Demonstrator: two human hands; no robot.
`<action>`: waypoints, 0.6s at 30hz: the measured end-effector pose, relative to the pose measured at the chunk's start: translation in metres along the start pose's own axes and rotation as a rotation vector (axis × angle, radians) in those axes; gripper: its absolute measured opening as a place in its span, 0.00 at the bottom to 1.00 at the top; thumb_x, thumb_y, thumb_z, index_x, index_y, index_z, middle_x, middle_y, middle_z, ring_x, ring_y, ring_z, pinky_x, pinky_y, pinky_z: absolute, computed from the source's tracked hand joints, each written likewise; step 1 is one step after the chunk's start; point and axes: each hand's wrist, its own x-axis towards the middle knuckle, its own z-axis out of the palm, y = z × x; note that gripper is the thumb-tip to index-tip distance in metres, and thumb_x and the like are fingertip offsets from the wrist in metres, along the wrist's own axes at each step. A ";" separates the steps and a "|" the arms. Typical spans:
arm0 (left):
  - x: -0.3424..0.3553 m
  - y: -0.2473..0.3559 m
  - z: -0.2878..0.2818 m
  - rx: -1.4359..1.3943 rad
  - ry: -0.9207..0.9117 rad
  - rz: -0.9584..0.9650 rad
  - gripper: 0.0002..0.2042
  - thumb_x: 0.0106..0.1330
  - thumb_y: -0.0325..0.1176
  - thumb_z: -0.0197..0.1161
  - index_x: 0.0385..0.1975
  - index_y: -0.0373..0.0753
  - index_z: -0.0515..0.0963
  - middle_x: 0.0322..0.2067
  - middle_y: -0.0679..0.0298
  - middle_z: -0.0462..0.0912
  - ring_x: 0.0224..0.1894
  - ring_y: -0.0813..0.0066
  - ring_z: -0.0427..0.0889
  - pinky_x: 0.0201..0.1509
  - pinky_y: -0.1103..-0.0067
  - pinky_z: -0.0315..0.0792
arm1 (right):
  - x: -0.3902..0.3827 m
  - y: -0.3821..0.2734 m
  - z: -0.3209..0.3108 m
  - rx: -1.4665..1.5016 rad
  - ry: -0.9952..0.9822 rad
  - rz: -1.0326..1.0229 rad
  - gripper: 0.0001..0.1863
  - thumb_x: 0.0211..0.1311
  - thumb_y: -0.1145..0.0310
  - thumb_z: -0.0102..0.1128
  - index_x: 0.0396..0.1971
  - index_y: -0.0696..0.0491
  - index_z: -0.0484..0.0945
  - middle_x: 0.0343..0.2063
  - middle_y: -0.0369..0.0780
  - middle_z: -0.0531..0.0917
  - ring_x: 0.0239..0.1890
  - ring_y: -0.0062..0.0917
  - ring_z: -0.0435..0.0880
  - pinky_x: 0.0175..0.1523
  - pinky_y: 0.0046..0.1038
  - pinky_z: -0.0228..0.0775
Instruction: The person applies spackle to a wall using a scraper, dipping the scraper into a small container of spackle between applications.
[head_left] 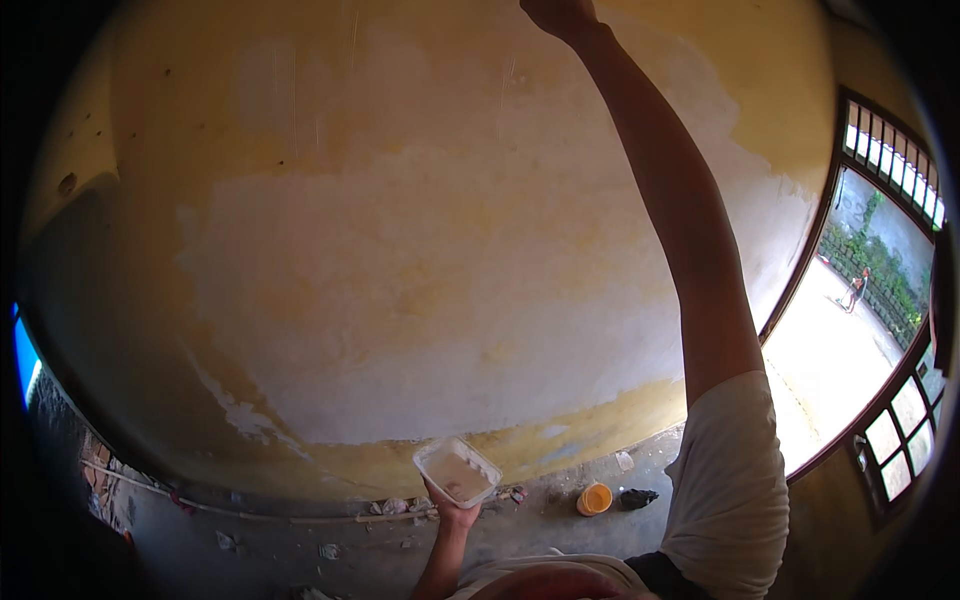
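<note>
My left hand [457,510] grips a square, whitish plastic tub [488,490] from below and holds it up in front of my body. Inside the tub lies a pale beige paste [455,475], part of it on the walls. My right arm stretches high up, and my right hand [562,14] is at the top edge of the picture, close to the wall. Its fingers are cut off there, so whatever it may hold is out of sight. The yellow wall [420,280] carries a broad, uneven whitish coat over its middle.
On the floor near the wall's foot stand an orange bucket [594,499] and a dark lump [638,497]. A long pole [300,519] lies along the wall among scraps. At right is an open doorway [830,320], with a person [857,290] far outside.
</note>
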 end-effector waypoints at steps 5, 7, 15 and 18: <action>-0.005 0.007 -0.005 -0.013 0.076 -0.032 0.29 0.70 0.65 0.51 0.60 0.52 0.75 0.54 0.70 0.80 0.58 0.63 0.78 0.63 0.57 0.72 | -0.059 -0.043 0.054 -0.127 -0.204 -0.015 0.18 0.59 0.81 0.53 0.46 0.50 0.85 0.43 0.48 0.87 0.45 0.44 0.87 0.48 0.43 0.80; -0.008 0.011 -0.010 -0.015 0.097 -0.052 0.29 0.70 0.65 0.50 0.60 0.51 0.75 0.54 0.69 0.80 0.58 0.63 0.78 0.63 0.57 0.72 | -0.104 -0.067 0.058 -0.232 -0.441 0.032 0.27 0.55 0.82 0.57 0.55 0.44 0.80 0.46 0.40 0.86 0.45 0.40 0.86 0.44 0.42 0.81; -0.008 0.013 0.019 0.021 -0.027 -0.127 0.30 0.69 0.65 0.53 0.62 0.52 0.73 0.57 0.68 0.78 0.61 0.63 0.75 0.66 0.57 0.69 | -0.355 -0.136 0.030 -0.050 -0.541 -0.117 0.26 0.58 0.78 0.58 0.59 0.56 0.74 0.58 0.45 0.79 0.57 0.34 0.82 0.50 0.37 0.83; -0.007 0.020 0.015 0.045 -0.004 -0.113 0.31 0.69 0.66 0.51 0.62 0.51 0.73 0.57 0.67 0.78 0.61 0.62 0.75 0.66 0.57 0.69 | -0.424 -0.170 -0.004 0.266 -0.907 0.174 0.23 0.58 0.77 0.57 0.56 0.57 0.76 0.50 0.49 0.84 0.49 0.40 0.85 0.47 0.40 0.82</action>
